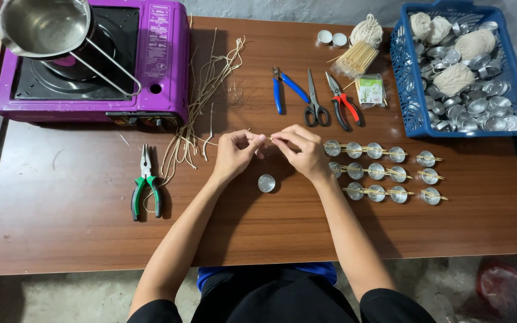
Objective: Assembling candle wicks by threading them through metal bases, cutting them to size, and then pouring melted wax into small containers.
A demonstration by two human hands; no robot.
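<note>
My left hand (235, 154) and my right hand (301, 151) meet over the middle of the brown table (79, 233). Both pinch a thin wooden stick (268, 139) between their fingertips; whether a wick runs along it I cannot tell. A small empty metal cup (266, 183) stands on the table just below and between my hands. To the right of my right hand lie three rows of metal cups (377, 171), each with a stick across its top.
A purple portable stove (163, 66) with a steel pot (43, 27) sits at the back left. Loose wicks (201, 98), green pliers (146, 185), blue pliers (283, 90), scissors (314, 101), red cutters (343, 101), a stick bundle (357, 57) and a blue basket (405, 78) of cups and string balls surround them.
</note>
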